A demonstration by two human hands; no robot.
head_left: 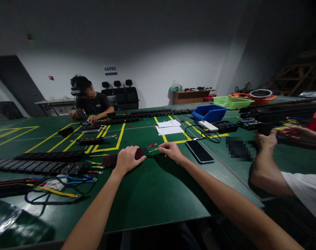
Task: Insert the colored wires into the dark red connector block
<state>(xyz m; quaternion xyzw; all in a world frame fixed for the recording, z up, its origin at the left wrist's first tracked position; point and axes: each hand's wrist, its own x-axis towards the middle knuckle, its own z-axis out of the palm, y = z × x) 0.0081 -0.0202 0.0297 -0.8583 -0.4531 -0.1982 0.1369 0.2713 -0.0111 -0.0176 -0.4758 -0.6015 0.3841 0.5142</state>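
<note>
My left hand (127, 160) is wrapped over a long dark reddish-brown block (110, 160) lying on the green table. Out of the block's right end come several thin wires (150, 148), coloured red, blue, green and yellow, with ring terminals on some. The fingertips of my right hand (171, 151) are pinched at the end of a yellow wire (154, 149). A phone (200, 151) lies just right of that hand. Left of my left hand are black strip-shaped units (38, 166) with coloured leads.
Across the green table (158, 208), a co-worker (97, 104) handles parts. Another person's hands (267, 140) are busy at the right. Papers (169, 127), a blue bin (209, 112), a white power bank (208, 126) and a black cable (191, 134) lie beyond my hands.
</note>
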